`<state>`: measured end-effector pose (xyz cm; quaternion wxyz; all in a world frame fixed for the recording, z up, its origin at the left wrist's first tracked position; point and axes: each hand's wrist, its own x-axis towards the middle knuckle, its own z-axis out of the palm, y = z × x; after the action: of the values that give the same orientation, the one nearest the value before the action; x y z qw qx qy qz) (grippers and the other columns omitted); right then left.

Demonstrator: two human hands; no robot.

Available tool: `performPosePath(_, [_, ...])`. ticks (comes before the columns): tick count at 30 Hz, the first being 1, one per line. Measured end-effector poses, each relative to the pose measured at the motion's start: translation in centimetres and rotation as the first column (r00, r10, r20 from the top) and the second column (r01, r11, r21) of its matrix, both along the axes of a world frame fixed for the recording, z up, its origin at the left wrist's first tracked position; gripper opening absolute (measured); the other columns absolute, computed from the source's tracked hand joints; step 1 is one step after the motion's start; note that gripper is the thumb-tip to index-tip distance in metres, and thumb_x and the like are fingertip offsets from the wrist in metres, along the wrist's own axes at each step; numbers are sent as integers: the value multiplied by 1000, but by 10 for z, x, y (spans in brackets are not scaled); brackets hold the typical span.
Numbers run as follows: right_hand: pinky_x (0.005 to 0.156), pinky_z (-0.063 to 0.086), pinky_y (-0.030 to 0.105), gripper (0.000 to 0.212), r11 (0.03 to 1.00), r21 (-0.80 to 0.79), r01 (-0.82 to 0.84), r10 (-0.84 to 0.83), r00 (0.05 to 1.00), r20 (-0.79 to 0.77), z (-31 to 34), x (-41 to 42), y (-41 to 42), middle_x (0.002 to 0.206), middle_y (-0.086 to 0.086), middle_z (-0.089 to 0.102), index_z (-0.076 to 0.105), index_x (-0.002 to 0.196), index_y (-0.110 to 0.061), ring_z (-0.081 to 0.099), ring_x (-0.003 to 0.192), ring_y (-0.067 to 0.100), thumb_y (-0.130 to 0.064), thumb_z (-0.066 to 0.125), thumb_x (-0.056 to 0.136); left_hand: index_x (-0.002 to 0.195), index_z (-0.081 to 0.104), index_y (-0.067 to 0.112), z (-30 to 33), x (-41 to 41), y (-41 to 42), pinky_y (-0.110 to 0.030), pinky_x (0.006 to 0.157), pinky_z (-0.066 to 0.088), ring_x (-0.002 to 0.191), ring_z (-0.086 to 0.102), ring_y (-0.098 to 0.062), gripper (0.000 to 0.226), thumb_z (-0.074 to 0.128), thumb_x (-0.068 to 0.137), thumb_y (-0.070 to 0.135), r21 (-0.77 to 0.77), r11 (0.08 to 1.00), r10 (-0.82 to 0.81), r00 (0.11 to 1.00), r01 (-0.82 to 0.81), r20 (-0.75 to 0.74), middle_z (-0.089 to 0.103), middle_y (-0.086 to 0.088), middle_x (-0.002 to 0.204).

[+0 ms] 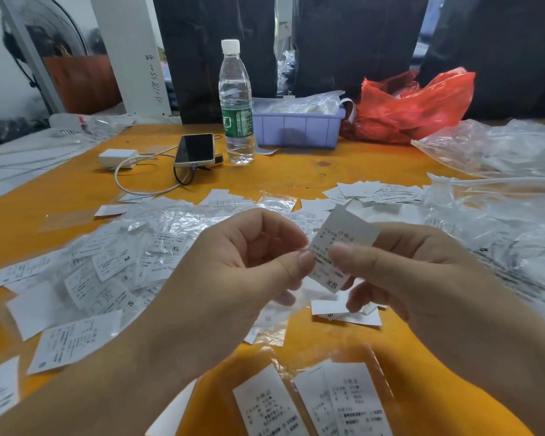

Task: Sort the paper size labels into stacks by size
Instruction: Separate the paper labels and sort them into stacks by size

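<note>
Both hands hold one white paper label marked XS (334,247) above the orange table (60,199). My left hand (233,272) pinches the label's left edge between thumb and forefinger. My right hand (406,265) pinches its right side, thumb on the printed face. A loose heap of labels in clear sleeves (114,262), marked S, M and XL, lies to the left. A small stack of labels (346,311) sits just under my right hand. Another pile of labels (375,191) lies farther back right. Near the front edge lie two sleeved labels (315,401).
A water bottle (236,102), a phone (195,151) with charger and cable (118,157), a lilac plastic bin (296,127) and a red plastic bag (412,105) stand at the back. Crumpled clear bags (501,190) cover the right side.
</note>
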<state>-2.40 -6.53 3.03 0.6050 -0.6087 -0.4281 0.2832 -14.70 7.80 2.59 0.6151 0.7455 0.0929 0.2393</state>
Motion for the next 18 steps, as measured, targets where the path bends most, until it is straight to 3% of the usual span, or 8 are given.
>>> performPosePath(5, [59, 50, 29, 17, 992, 42, 116, -117, 993, 28, 3, 5, -1, 80, 12, 73, 74, 68, -22, 59, 70, 19, -34, 64, 74, 78, 69, 30, -1, 0, 1, -22, 57, 55, 68, 70, -14, 8, 76, 73, 29, 11, 1000, 10, 999, -10, -41, 76, 0, 81])
performPosePath(9, [58, 49, 27, 18, 980, 57, 192, -195, 979, 61, -1, -3, -1, 69, 3, 73, 78, 72, -27, 58, 62, 11, -43, 83, 66, 75, 68, 28, 1, 0, 0, -24, 57, 57, 71, 74, -23, 8, 74, 70, 29, -72, 997, 14, 1000, -16, -18, 76, -6, 80])
performPosePath(12, [62, 50, 31, 26, 950, 86, 300, -305, 951, 50, -5, -8, 0, 67, 0, 73, 78, 75, -32, 58, 57, 10, -53, 71, 61, 74, 69, 25, 4, 0, -1, -27, 57, 58, 73, 74, -28, 11, 80, 72, 24, -175, 985, -11, 1000, 10, -4, 76, -12, 81])
performPosePath(15, [64, 51, 35, 25, 918, 121, 377, -382, 924, 26, -5, -11, 1, 68, -1, 74, 77, 74, -35, 57, 56, 11, -54, 68, 61, 72, 72, 23, 5, 0, -2, -27, 56, 58, 69, 73, -27, 12, 81, 67, 17, -276, 961, -26, 999, 32, 25, 75, -15, 81])
performPosePath(18, [62, 51, 32, 23, 913, 132, 387, -394, 919, 27, -3, -12, -1, 67, -2, 73, 77, 73, -36, 56, 55, 10, -54, 68, 62, 71, 72, 23, 4, 1, -2, -27, 58, 59, 77, 74, -29, 18, 83, 60, 14, -325, 944, -48, 998, 56, 34, 74, -17, 85])
